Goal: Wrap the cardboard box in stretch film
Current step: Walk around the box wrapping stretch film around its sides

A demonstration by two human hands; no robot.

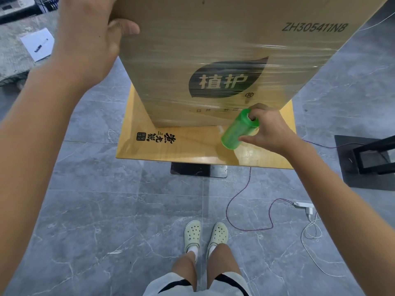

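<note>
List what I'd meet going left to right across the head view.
From the left: sheet of paper → left hand, gripping the cardboard box (too wide to place) → green film roll → right hand holding it → black metal stand.

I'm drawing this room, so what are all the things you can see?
cardboard box: one, brown, standing on the table, clear film across its front
stretch film roll: one, green, low by the box's front
table: one, yellow wood, centre
paper sheet: one, white, upper left
stand: one, black, floor right
wire: one, reddish, floor
cable: one, white, floor right
clogs: two, pale green, on the feet
left hand: one, gripping the box's upper edge
right hand: one, fingers holding the roll
</note>
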